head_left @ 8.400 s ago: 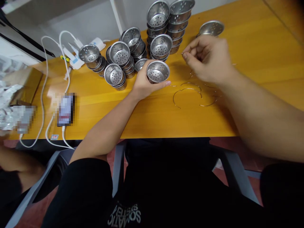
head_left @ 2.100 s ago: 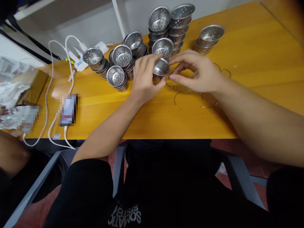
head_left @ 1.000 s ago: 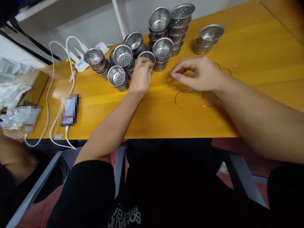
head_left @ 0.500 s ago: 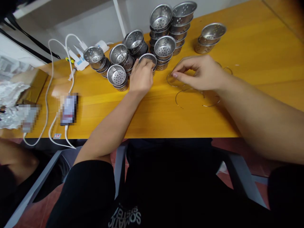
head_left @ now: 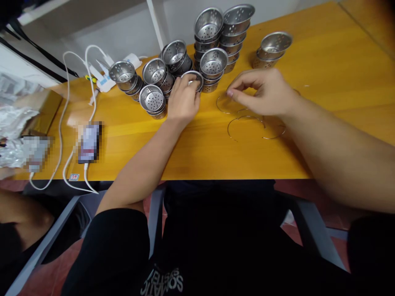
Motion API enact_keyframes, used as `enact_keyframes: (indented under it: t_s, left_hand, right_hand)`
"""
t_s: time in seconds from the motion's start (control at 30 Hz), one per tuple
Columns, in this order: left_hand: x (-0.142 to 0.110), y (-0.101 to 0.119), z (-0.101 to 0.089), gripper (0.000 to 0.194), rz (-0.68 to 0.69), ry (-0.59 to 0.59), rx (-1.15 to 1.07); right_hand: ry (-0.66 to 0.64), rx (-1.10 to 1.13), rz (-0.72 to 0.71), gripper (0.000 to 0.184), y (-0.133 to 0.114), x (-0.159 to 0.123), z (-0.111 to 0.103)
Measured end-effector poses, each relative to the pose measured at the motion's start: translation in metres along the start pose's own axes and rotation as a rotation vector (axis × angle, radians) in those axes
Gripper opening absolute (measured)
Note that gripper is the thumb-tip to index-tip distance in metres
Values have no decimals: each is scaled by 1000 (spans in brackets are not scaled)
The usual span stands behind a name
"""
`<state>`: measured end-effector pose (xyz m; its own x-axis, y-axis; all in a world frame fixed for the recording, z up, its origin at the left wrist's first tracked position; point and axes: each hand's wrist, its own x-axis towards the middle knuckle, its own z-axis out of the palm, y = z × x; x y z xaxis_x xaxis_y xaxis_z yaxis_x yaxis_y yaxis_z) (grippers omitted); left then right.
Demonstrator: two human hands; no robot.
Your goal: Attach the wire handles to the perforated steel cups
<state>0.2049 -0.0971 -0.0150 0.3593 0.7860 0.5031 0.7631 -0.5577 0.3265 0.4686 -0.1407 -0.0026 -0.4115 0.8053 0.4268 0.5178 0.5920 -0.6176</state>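
My left hand (head_left: 183, 100) grips a small perforated steel cup (head_left: 193, 79) beside the stacks of the same cups (head_left: 212, 61) on the yellow table (head_left: 197, 148). My right hand (head_left: 265, 92) hovers just right of it with thumb and forefinger pinched on a thin wire ring (head_left: 225, 105) that rests partly on the table. More wire rings (head_left: 247, 125) lie under and in front of my right hand.
A short stack of steel cups (head_left: 271, 49) stands at the back right. A phone (head_left: 88, 142) with white cables (head_left: 66, 119) lies at the left. Crumpled foil (head_left: 15, 127) and another person's arm (head_left: 18, 209) are at the far left.
My left hand carried a cup from the middle back to the stacks at left and stays on it. My right hand lifted slightly, pinching the wire ring.
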Motion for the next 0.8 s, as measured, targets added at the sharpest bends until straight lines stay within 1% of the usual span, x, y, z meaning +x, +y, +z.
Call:
enact_keyframes:
  t_s: [0.1, 0.17, 0.23, 0.27, 0.3, 0.33, 0.4, 0.43, 0.5, 0.57, 0.8]
  left_hand:
    - [-1, 6, -5, 31, 11, 42, -64]
    - [-5, 17, -14, 31, 23, 65, -27]
    - [-10, 32, -24, 31, 100, 82, -21]
    - [-13, 39, -29, 30, 153, 67, -55]
    - [-17, 46, -31, 28, 218, 16, -102]
    - [-20, 51, -33, 26, 288, -61, -161]
    - [-26, 57, -30, 23, 396, -249, -266]
    - [-29, 59, -27, 23, 426, -330, -300]
    - [-32, 59, -20, 25, 438, -428, -328]
    - [-32, 58, -15, 25, 422, -457, -330]
    - [-30, 51, -15, 20, 369, -423, -378]
  right_hand:
    - [165, -107, 57, 44, 13, 3, -6]
    - [325, -190, 82, 39, 25, 5, -15]
    - [463, -273, 94, 35, 42, 7, -26]
    - [508, -319, 105, 36, 52, 7, -31]
    - [532, -360, 124, 39, 64, 7, -36]
    - [532, -396, 151, 42, 76, 7, -40]
    - [495, -440, 218, 41, 99, 6, -45]
    - [472, -447, 247, 39, 108, 5, -46]
    - [438, -446, 281, 37, 122, 5, -46]
    - [425, -448, 294, 39, 130, 6, -45]
    - [369, -453, 343, 50, 154, 10, -46]
